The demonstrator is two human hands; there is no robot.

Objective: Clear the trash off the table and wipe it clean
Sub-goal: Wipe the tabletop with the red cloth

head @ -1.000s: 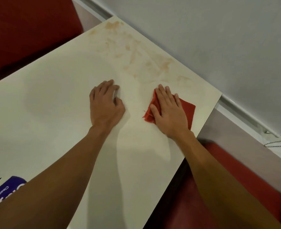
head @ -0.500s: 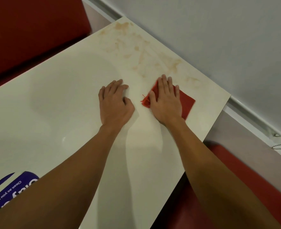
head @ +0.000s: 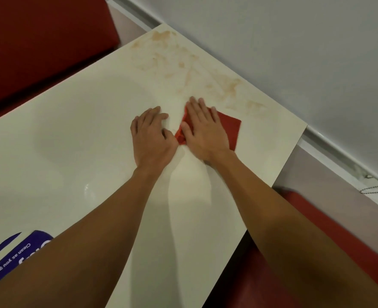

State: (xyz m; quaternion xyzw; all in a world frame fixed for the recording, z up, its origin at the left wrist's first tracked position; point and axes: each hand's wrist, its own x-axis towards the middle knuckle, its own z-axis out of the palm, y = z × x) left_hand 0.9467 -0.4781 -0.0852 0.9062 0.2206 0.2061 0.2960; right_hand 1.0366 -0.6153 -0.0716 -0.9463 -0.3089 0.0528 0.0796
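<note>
Purple pack (head: 12, 258) on table (head: 72, 141) apparently reads "Clean as you go"

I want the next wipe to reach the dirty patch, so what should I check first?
1. Right hand pressed flat on the red cloth: ok.
2. Red cloth lying flat on the table: not ok, its left edge is bunched.
3. Left hand clear of the cloth: cannot tell, the thumb sits at its edge.
4. Path ahead to the brown stains free of objects: ok.
5. Stains wiped off: not ok.
</note>
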